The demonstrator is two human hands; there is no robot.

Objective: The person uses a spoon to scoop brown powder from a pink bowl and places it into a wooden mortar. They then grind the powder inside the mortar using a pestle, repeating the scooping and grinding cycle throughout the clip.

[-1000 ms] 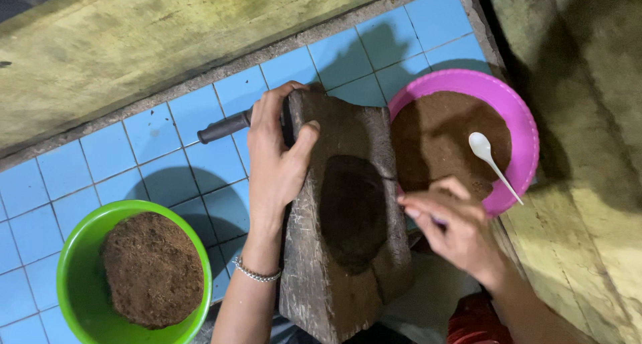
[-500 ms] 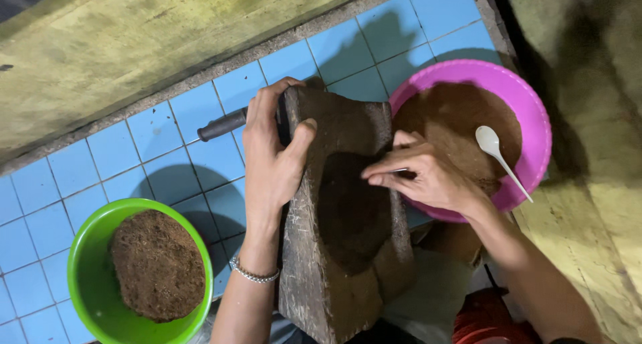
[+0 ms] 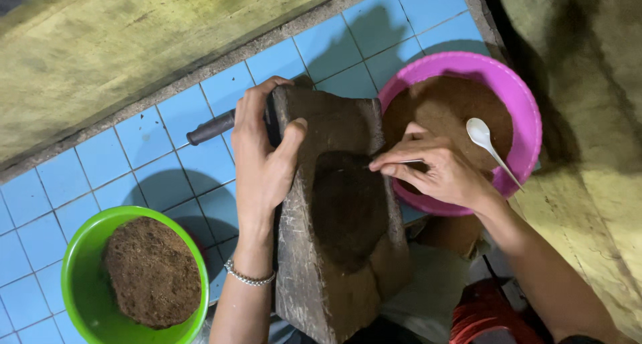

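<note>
My left hand (image 3: 261, 160) grips the upper left edge of a dark wooden block (image 3: 334, 244) that has an oval hollow packed with dark brown material. My right hand (image 3: 438, 170) hovers at the hollow's upper right rim, fingers pinched on a thin metal tool (image 3: 401, 161) pointing left into the hollow. A pink bowl (image 3: 525, 110) of brown powder sits just right of the block, with a white plastic spoon (image 3: 485, 140) lying in it.
A green bowl (image 3: 80, 277) with a mound of brown powder stands at the lower left on the blue tiled floor (image 3: 134, 157). A dark handle (image 3: 210, 128) pokes out behind my left hand. A concrete ledge runs along the top, another surface at the right.
My right hand moved up from the block's lower right edge to the hollow's upper right rim, now holding the thin tool there. My left hand kept its grip.
</note>
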